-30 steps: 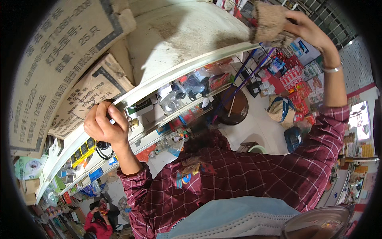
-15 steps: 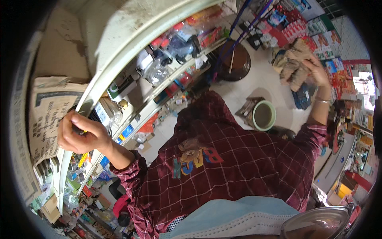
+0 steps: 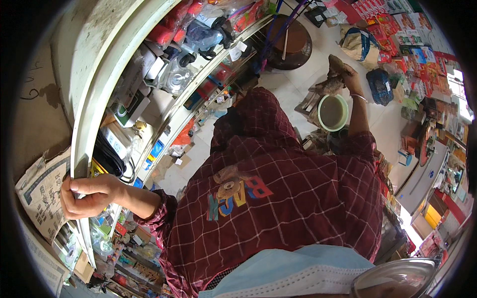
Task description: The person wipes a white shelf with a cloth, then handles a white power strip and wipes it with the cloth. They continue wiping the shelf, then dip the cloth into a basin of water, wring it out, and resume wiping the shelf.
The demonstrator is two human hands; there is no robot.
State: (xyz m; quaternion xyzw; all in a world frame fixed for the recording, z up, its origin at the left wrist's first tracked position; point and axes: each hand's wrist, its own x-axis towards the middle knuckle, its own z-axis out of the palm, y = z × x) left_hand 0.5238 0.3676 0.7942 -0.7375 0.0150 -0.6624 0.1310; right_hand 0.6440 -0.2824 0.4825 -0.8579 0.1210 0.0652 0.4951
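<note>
My left hand (image 3: pixel 90 196) is closed round the white metal edge (image 3: pixel 82 158) of a tall shelf at the left. A brown cardboard box (image 3: pixel 45 191) with dark print is right beside its fingers. My right hand (image 3: pixel 352 80), reaching out at the upper right, grips a crumpled brown rag (image 3: pixel 330 84) that looks damp. The rag hangs just beyond the rim of a pale green bucket (image 3: pixel 320 112), which holds murky water (image 3: pixel 333 112). My right forearm passes along the bucket's right side.
Shelves beside my left arm carry bagged goods (image 3: pixel 202 36), a clear plastic-wrapped item (image 3: pixel 178 79) and a coiled black cable (image 3: pixel 107 154). A round brown stool (image 3: pixel 290 44), a dark blue package (image 3: pixel 379 87) and a beige bag (image 3: pixel 358 45) stand on the floor. Red packages line the far right.
My right hand has brought the rag leftward from near the red packages to beside the bucket. My left hand appears lower in the picture, still on the shelf edge; the view has shifted.
</note>
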